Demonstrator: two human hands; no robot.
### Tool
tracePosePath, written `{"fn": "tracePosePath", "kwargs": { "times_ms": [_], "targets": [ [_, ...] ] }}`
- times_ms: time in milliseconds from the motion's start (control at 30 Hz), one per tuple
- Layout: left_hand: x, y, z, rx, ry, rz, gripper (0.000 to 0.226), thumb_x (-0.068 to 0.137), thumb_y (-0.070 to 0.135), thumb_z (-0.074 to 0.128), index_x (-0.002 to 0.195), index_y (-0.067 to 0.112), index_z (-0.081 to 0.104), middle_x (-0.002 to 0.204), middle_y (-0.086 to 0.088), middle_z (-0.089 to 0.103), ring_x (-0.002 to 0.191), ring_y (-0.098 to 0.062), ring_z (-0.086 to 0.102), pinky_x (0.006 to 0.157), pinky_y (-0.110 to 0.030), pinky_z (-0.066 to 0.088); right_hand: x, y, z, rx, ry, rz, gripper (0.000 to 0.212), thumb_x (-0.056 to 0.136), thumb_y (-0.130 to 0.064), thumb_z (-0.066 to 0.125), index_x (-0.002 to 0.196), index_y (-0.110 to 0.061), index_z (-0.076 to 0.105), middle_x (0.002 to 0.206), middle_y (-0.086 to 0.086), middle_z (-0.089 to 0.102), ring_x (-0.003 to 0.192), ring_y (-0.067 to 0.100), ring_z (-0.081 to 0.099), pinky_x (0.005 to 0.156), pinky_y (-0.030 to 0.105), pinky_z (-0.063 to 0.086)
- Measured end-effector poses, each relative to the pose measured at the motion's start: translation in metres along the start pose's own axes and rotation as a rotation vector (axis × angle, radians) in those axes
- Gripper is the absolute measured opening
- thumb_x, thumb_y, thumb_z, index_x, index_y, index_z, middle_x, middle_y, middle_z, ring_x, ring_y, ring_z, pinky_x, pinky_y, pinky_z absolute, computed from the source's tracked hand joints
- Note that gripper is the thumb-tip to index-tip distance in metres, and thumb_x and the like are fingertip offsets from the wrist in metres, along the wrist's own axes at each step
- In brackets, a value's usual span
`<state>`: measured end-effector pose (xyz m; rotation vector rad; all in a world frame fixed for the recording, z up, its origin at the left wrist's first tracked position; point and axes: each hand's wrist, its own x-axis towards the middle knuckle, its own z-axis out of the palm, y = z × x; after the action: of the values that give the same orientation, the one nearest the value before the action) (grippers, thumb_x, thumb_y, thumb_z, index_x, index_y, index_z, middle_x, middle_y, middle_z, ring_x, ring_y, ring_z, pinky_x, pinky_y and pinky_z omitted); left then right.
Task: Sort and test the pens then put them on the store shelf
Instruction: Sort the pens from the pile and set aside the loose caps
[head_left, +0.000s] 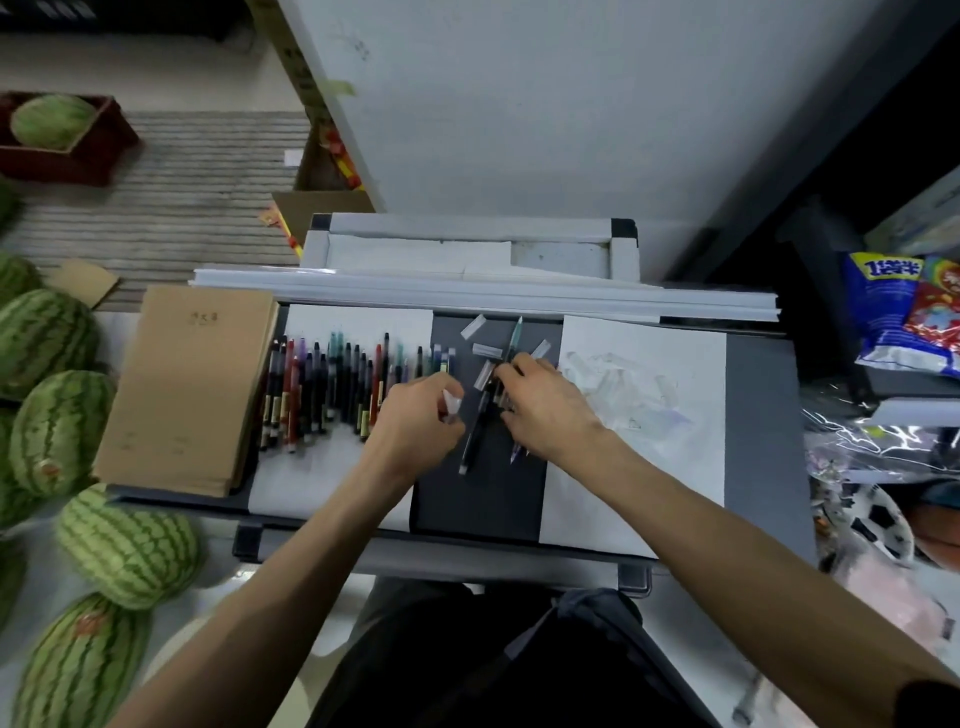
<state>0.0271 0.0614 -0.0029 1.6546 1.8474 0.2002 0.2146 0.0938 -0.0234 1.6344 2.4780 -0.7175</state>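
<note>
A grey counter (753, 415) is seen from above, and watermelons (124, 551) are heaped on the floor to its left. A stack of brown notebooks (187, 389) is laid on the counter's left end. Two white sheets are spread beside it, with a dark strip left bare between them. On the left sheet (322, 483) a row of pens (332, 395) is laid side by side. On the right sheet (639, 493) a crumpled clear wrapper (623, 384) is seen.

Both hands are held close together over the dark strip. The grip of the right hand (548, 402) is curled round a thin purple-ended pen (516, 447), whose end shows below the palm. A small clear cap (451, 404) is pinched in the grip of the left hand (415, 415). A black pen (475, 431) is laid on the strip between the hands. A teal pen (516, 338) and loose clear caps (485, 351) are scattered just beyond the fingertips.
</note>
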Motion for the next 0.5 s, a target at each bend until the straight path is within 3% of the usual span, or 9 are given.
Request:
{"fn": "tracePosePath", "kwargs": {
  "times_ms": [200,500],
  "targets": [
    [-0.009,-0.012,0.009,-0.016,0.002,-0.023,0.03,0.082,0.015,0.071,0.11,0.026,0.07,0.088,0.004,0.068,0.087,-0.021,0.067,0.073,-0.028,0.049,-0.004,0.003,0.005,0.051,0.098,-0.003,0.033,0.088,-0.017,0.07,0.118,-0.009,0.061,0.117,0.012,0.059,0.112,0.035,0.057,0.086,0.045,0.056],
    [-0.001,0.016,0.012,-0.104,-0.012,0.086,0.026,0.085,0.01,0.071,0.107,0.023,0.069,0.087,0.003,0.069,0.078,-0.014,0.068,0.069,-0.025,0.053,-0.025,0.02,-0.008,0.196,0.243,0.093,0.036,0.084,-0.018,0.074,0.118,-0.01,0.066,0.116,0.011,0.063,0.107,0.035,0.06,0.086,0.045,0.056]
  ]
}}
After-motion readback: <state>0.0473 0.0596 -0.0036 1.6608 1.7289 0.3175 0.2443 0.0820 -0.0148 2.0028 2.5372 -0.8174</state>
